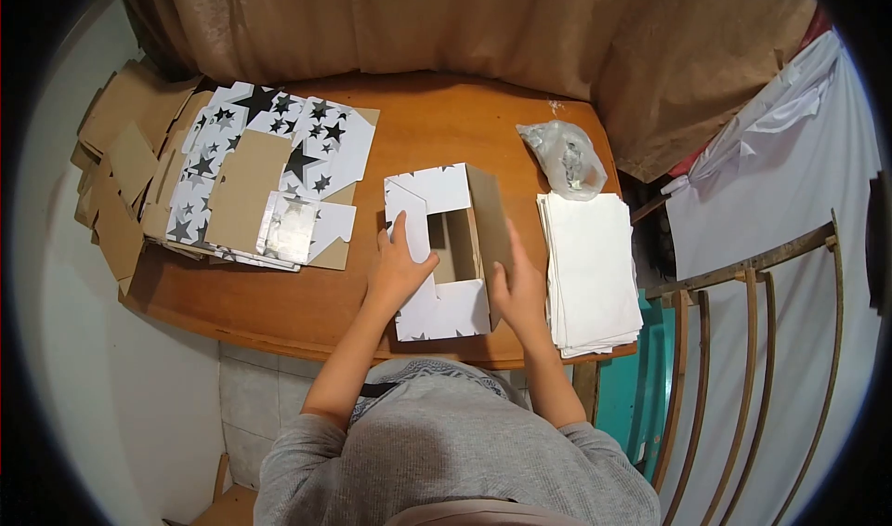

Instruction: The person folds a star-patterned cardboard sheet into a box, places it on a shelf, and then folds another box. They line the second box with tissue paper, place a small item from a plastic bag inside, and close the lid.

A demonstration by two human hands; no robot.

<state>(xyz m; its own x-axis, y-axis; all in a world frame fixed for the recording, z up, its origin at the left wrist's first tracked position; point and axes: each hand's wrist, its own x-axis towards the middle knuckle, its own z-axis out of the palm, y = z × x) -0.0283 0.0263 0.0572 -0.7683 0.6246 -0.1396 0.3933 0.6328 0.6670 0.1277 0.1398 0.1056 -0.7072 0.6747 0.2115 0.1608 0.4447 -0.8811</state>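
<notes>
Our left hand, fingers spread, and right hand, fingers fairly straight, touch the star-printed white cardboard box, partly folded, near the brown wooden table's near edge.

Left hand, fingers spread, thumb inward; right hand, fingers extended forward.
</notes>
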